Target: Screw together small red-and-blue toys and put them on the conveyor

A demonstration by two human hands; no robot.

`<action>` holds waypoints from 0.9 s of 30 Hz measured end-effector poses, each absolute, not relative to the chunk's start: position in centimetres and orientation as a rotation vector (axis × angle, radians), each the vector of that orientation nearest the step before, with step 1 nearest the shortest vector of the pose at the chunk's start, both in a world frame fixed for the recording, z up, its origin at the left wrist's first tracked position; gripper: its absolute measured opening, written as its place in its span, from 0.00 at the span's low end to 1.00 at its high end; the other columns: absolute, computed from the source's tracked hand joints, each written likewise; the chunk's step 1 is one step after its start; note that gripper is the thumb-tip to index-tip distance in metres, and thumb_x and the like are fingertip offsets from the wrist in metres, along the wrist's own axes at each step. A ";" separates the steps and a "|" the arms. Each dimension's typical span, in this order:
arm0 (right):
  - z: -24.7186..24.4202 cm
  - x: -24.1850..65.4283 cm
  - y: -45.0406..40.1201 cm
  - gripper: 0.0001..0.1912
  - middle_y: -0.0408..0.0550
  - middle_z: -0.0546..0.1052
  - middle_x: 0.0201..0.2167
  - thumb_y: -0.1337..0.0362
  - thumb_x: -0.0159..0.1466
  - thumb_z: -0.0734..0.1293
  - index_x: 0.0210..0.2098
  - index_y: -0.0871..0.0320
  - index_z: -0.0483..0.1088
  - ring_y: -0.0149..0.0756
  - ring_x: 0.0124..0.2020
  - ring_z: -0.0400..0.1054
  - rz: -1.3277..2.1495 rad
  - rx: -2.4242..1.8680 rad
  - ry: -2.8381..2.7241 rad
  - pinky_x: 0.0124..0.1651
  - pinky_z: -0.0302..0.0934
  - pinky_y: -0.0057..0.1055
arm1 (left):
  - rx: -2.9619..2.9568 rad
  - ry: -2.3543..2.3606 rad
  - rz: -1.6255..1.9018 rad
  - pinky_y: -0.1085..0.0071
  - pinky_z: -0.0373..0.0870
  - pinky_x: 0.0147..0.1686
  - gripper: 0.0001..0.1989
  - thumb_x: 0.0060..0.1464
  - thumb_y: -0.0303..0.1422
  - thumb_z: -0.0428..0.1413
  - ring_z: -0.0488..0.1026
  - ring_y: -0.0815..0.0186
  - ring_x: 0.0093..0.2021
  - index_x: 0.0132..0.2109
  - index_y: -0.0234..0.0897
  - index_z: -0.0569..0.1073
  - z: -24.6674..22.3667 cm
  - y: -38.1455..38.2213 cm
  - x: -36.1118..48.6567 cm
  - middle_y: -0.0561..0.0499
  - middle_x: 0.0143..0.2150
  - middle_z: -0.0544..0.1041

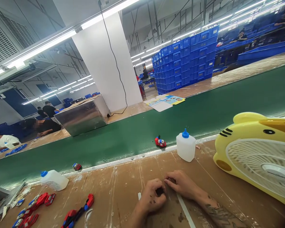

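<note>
Left hand and right hand together on worn workbench, fingers pinched on a small dark piece between them; white strip underneath; glue bottle, yellow fan beyond.

Yellow fan sits right of the glue bottle; beyond the bottle, a green conveyor belt carries a red toy.

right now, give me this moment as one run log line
left hand: fingers curled, on bench | right hand: fingertips meet left, small part hidden | white strip: under hands | upright glue bottle: beyond | red toy parts: left, untouched
</note>
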State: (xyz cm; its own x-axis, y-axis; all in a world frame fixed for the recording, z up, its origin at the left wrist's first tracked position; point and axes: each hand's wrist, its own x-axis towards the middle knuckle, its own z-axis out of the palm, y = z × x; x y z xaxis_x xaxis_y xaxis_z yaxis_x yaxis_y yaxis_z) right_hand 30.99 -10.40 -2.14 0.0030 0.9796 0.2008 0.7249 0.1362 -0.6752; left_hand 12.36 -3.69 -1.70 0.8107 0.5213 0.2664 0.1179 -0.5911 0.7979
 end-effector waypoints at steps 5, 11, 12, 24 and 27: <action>-2.2 31.0 -10.3 0.11 0.44 0.77 0.25 0.60 0.64 0.63 0.30 0.56 0.75 0.36 0.27 0.67 0.501 -1.641 -1.775 0.31 0.51 0.29 | 2.153 0.445 0.598 0.75 0.57 0.29 0.11 0.33 0.18 0.49 0.64 0.70 0.28 0.25 0.35 0.69 -1.8 -3.5 12.4 0.55 0.26 0.67; -2.2 31.0 -10.3 0.12 0.45 0.77 0.26 0.59 0.65 0.62 0.31 0.56 0.75 0.38 0.29 0.68 0.504 -1.662 -1.779 0.34 0.53 0.31 | 2.140 0.445 0.606 0.75 0.56 0.28 0.09 0.33 0.19 0.49 0.63 0.70 0.27 0.25 0.35 0.66 -1.9 -3.6 12.3 0.55 0.25 0.66; -2.2 31.0 -10.3 0.12 0.45 0.77 0.26 0.59 0.65 0.62 0.31 0.56 0.75 0.38 0.29 0.68 0.503 -1.666 -1.779 0.34 0.53 0.31 | 2.139 0.442 0.605 0.75 0.56 0.29 0.09 0.33 0.19 0.49 0.63 0.70 0.28 0.25 0.35 0.66 -1.9 -3.6 12.3 0.55 0.25 0.66; -2.6 31.0 -10.2 0.12 0.45 0.77 0.26 0.59 0.64 0.62 0.31 0.56 0.76 0.38 0.29 0.68 0.505 -1.666 -1.774 0.34 0.53 0.31 | 2.101 0.450 0.630 0.75 0.58 0.30 0.08 0.36 0.19 0.48 0.65 0.70 0.28 0.25 0.35 0.67 -1.9 -3.6 12.1 0.54 0.25 0.69; -2.3 31.0 -10.3 0.12 0.45 0.78 0.26 0.59 0.64 0.63 0.32 0.56 0.76 0.38 0.29 0.68 0.518 -1.654 -1.771 0.34 0.53 0.31 | 2.102 0.510 0.619 0.75 0.58 0.30 0.08 0.38 0.20 0.50 0.65 0.70 0.28 0.28 0.35 0.70 -1.7 -3.8 12.1 0.54 0.26 0.70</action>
